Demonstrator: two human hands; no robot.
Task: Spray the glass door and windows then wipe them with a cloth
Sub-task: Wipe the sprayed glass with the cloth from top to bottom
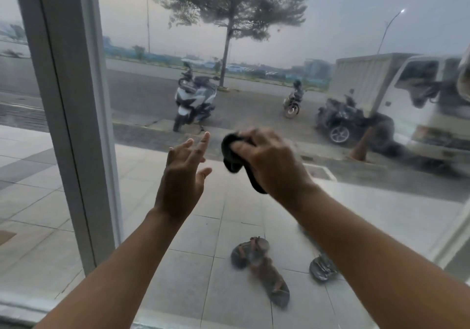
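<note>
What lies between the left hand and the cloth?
Nothing. In the head view a narrow bare gap separates the open left hand from the cloth that the right hand grips. Only the glass shows behind it.

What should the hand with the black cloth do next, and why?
Probably press the black cloth flat on the window glass and rub sideways. The right hand grips it bunched up in front of the pane, the left hand is open and holds nothing, and the glass looks hazy and streaky.
</note>
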